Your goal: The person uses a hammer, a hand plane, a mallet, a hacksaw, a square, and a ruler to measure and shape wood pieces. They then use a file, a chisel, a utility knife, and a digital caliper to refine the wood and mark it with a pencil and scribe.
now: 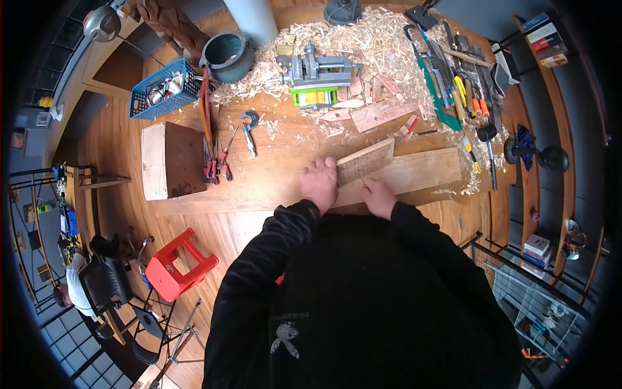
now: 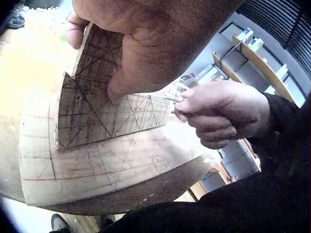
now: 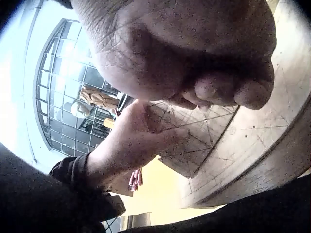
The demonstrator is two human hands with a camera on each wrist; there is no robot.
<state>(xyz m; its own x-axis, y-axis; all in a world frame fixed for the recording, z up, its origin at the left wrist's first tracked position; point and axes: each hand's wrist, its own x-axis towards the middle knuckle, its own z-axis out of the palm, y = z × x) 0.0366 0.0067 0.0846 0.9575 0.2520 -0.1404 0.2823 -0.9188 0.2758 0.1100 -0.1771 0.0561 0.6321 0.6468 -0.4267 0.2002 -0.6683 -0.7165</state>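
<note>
My left hand point(image 1: 320, 185) grips the end of a wooden board point(image 2: 87, 102) that stands tilted on edge. Crossing pencil lines and small holes or dots cover its face. Beneath it lies a wider flat board point(image 1: 424, 170), marked with red and dark lines in the left wrist view. The fingers of my right hand point(image 1: 381, 197) are curled and pinch a thin, pointed metal tool point(image 2: 164, 98), whose tip reaches the marked face of the tilted board. Most of that tool is hidden inside the hand. In the right wrist view, the left thumb point(image 3: 167, 138) presses along the marked face.
A small vise point(image 1: 321, 72) stands among wood shavings point(image 1: 382, 39) at the back. Hand tools point(image 1: 463, 97) lie at the right, with a yellow-handled brush point(image 1: 471, 154) nearer. At the left are a wooden box point(image 1: 172, 161), screwdrivers point(image 1: 212, 171), a micrometer point(image 1: 249, 133) and a blue basket point(image 1: 165, 91).
</note>
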